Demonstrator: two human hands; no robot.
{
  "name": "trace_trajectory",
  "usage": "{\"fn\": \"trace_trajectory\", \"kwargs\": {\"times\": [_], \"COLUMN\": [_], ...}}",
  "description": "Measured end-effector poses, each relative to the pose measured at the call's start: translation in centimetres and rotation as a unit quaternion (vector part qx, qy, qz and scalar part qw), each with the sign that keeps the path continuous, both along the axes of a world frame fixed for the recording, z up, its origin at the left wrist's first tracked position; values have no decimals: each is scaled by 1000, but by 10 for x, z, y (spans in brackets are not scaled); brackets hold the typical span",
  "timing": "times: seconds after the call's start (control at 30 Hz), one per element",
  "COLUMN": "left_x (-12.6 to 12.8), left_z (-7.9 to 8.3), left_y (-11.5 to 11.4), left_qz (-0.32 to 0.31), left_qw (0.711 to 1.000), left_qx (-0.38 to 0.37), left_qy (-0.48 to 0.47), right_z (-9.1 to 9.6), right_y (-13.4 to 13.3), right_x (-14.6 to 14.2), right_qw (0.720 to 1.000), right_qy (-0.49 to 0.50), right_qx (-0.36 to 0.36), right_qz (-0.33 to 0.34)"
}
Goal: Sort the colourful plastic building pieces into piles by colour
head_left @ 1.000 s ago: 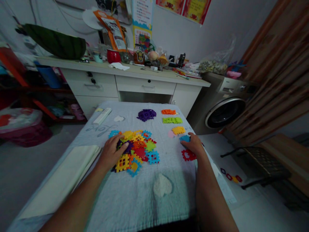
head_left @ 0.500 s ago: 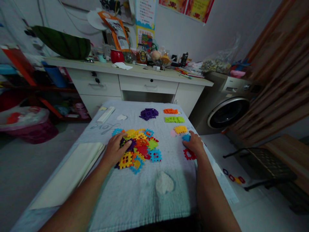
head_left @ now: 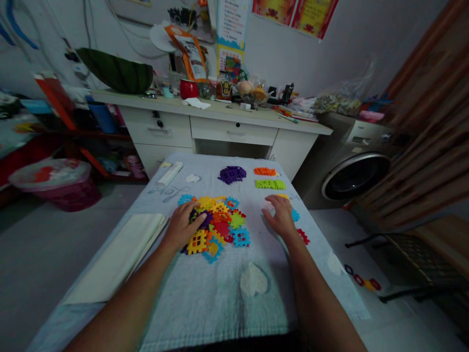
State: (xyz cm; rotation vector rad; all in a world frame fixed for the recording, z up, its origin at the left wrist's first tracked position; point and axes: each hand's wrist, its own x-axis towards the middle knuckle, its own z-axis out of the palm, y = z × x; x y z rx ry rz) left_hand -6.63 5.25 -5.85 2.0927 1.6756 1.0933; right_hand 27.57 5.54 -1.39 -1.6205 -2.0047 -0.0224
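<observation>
On the cloth-covered table [head_left: 205,298] lies a mixed heap of plastic interlocking blocks [head_left: 221,229] in yellow, blue, red, orange, green and purple. At the heap's left side rests my left hand [head_left: 183,227], thumb and fingers apart, close to a purple block [head_left: 206,220]. My right hand [head_left: 281,219] hovers over the right part of the table with its thumb spread from the fingers and nothing visible in it. It partly hides yellow blocks [head_left: 284,196] and a blue block [head_left: 295,215]. A red block [head_left: 303,236] lies beside its wrist.
Farther back are a purple pile [head_left: 232,174], a row of orange blocks [head_left: 264,171] and a row of green ones [head_left: 270,184]. A white box [head_left: 170,174] and a folded cream cloth [head_left: 113,259] lie on the left. A cluttered cabinet [head_left: 234,132] stands behind.
My right hand has come away from the blue block and shifted left, its thumb opening from the fingers. The left hand stays at the heap. The view has turned slightly left.
</observation>
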Motion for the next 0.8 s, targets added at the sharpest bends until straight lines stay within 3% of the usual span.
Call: {"fn": "trace_trajectory", "kwargs": {"times": [0.07, 0.17, 0.47, 0.63, 0.8], "left_x": [0, 0, -1, -1, -2], "left_z": [1, 2, 0, 2, 2], "left_y": [0, -1, 2, 1, 1], "left_qz": [0, 1, 0, -2, 1], "left_qw": [1000, 1000, 1000, 999, 999], "left_qx": [1, 1, -6, -8, -12], "left_qy": [-4, -11, -30, -42, -38], "right_z": [-2, -6, 12, 10, 14], "right_y": [-2, -4, 26, 28, 27], "right_x": [-24, -53, -100, -99, -65], "right_qw": [995, 985, 975, 980, 991], "right_qy": [2, -20, -94, -80, -10], "right_qx": [-16, -68, -172, -163, -116], "right_qz": [94, 157, 109, 84, 73]}}
